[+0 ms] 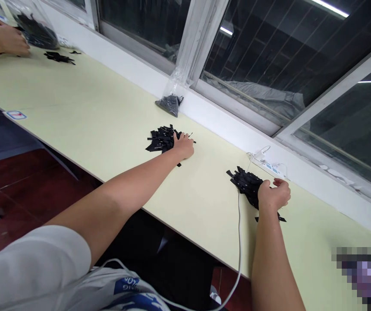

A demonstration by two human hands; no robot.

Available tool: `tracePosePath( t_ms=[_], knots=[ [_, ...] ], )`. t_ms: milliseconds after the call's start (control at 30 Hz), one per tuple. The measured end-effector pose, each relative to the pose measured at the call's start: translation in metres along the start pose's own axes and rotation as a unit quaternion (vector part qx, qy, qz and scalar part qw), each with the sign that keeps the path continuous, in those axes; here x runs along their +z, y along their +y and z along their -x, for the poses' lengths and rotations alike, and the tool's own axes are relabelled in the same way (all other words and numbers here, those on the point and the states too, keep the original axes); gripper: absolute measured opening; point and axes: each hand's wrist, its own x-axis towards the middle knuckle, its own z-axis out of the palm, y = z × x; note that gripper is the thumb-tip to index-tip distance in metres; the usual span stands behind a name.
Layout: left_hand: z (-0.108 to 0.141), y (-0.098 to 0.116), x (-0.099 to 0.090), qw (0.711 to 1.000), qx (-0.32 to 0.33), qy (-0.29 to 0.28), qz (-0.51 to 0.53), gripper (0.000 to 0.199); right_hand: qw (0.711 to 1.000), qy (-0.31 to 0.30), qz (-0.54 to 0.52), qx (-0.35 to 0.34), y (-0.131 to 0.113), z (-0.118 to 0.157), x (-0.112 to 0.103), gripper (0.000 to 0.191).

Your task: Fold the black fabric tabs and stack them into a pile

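Observation:
My left hand (183,146) lies at the right edge of a loose pile of black strips (161,139), with bent fingers closed on some of them; its fingertips are partly hidden. Farther right, a second heap of black strips (246,183) is spread on the table, many pointing up and to the left. My right hand (275,194) is over the right side of that heap, thumb and fingers curled together. Whatever is between them is too small to make out. A few strip ends (281,219) stick out beside my right wrist.
The pale yellow table (108,116) runs along a windowed wall. Against it are a clear bag of black pieces (171,103) and a power strip (266,166). A white cable (240,233) crosses the table's front edge. Another person's hands (6,39) work at far left near black strips (59,57).

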Motion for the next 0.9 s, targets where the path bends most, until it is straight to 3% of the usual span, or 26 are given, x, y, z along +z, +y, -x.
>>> tracePosePath(
  t_ms=[133,333,500,600,700,800,900],
  knots=[
    [-0.001,0.0,0.002,1.0,0.006,-0.025,-0.011,0.046,1.0,-0.012,-0.003,-0.007,0.0,0.001,0.002,0.022],
    [0.001,0.001,0.001,0.999,0.021,0.038,0.021,0.045,1.0,-0.012,-0.002,-0.019,-0.003,0.004,0.001,0.024],
    [0.007,0.014,-0.002,0.975,0.175,0.115,0.071,0.043,0.99,-0.01,-0.034,-0.133,-0.017,0.014,0.002,0.025],
    [0.019,0.036,0.0,0.95,0.275,0.112,0.099,0.034,0.968,-0.087,-0.077,-0.222,-0.034,0.031,0.005,0.029],
    [0.037,0.061,0.006,0.916,0.368,0.062,0.15,0.03,0.938,-0.186,-0.123,-0.265,-0.052,0.052,0.009,0.034],
    [0.051,0.077,0.014,0.893,0.416,0.019,0.172,0.031,0.917,-0.264,-0.165,-0.249,-0.059,0.066,0.012,0.035],
    [0.058,0.079,0.019,0.894,0.4,-0.013,0.202,0.027,0.905,-0.321,-0.196,-0.199,-0.054,0.069,0.016,0.035]
  ],
)
